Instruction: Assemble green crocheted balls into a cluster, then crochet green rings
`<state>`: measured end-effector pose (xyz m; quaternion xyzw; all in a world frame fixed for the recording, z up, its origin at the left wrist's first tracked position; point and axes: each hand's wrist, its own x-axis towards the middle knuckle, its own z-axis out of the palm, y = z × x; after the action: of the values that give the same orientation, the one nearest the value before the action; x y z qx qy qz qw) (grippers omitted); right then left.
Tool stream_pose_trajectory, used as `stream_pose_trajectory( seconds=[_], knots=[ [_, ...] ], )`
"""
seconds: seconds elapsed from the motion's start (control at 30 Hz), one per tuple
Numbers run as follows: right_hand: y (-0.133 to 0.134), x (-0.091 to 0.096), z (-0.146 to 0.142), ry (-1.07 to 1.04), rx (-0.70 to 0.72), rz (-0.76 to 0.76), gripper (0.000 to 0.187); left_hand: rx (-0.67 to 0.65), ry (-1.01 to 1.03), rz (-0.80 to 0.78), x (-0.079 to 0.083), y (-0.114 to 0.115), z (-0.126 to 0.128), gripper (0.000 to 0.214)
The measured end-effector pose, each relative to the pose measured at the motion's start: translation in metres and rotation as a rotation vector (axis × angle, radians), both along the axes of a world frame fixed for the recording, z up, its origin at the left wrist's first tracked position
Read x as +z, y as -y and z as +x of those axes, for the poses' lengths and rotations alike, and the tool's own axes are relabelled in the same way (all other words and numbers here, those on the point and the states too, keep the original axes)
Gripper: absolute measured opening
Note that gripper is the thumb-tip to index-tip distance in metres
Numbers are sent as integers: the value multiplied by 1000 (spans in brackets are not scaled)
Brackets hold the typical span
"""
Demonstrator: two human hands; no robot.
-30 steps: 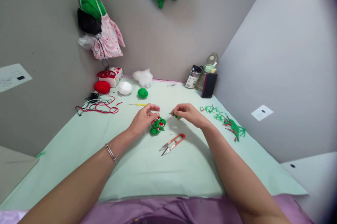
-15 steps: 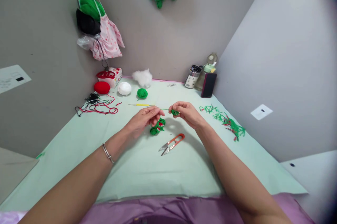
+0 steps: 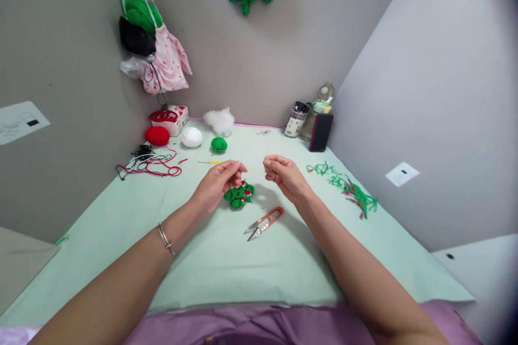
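My left hand point(image 3: 220, 182) hovers just left of and above a small cluster of green crocheted pieces point(image 3: 238, 196) with red and white bits on them. Its thumb and fingers are pressed together, and whatever may be between them is too small to see. Across a gap, my right hand point(image 3: 284, 176) is closed in a pinch, with a thin, tiny thing hanging below its fingertips that I cannot make out. Thread snips point(image 3: 265, 222) with orange handles lie on the table in front of the cluster. A yellow crochet hook point(image 3: 212, 162) lies behind my left hand, partly covered.
Red point(image 3: 157, 135), white point(image 3: 191, 137) and green yarn balls point(image 3: 219, 144) sit at the back left, near white stuffing point(image 3: 219, 120). Loose yarn point(image 3: 149, 164) lies at left, green yarn scraps point(image 3: 356, 194) at right. A phone point(image 3: 321, 133) leans by a pen cup point(image 3: 296, 119).
The green piece has left my right hand, and more green pieces show in the cluster. The green strand between my hands is gone. My left hand has shifted slightly left.
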<state>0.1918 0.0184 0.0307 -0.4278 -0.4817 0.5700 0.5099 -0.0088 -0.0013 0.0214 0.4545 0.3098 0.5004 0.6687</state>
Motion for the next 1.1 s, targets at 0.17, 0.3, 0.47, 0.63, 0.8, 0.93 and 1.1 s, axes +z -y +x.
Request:
stream_pose_trajectory(
  seconds=[0.17,0.3,0.47,0.63,0.8,0.93,1.1],
  knots=[
    [11,4,-8,10,79,66,21,5,-273,131,-8,4,9,31],
    [15,3,-13,70,94,156,16,-57,-300,188,-8,6,9,29],
    [16,5,-12,201,91,287,11,-1,-358,250,-6,7,6,24],
    [19,11,-5,479,64,446,12,47,-419,274,-6,7,5,25],
    [20,15,3,822,168,502,11,137,-450,258,-11,5,6,31],
    [20,14,0,682,129,406,10,193,-544,347,-12,7,5,36],
    [24,13,-12,338,192,281,15,256,-673,535,-17,10,3,39]
  ],
)
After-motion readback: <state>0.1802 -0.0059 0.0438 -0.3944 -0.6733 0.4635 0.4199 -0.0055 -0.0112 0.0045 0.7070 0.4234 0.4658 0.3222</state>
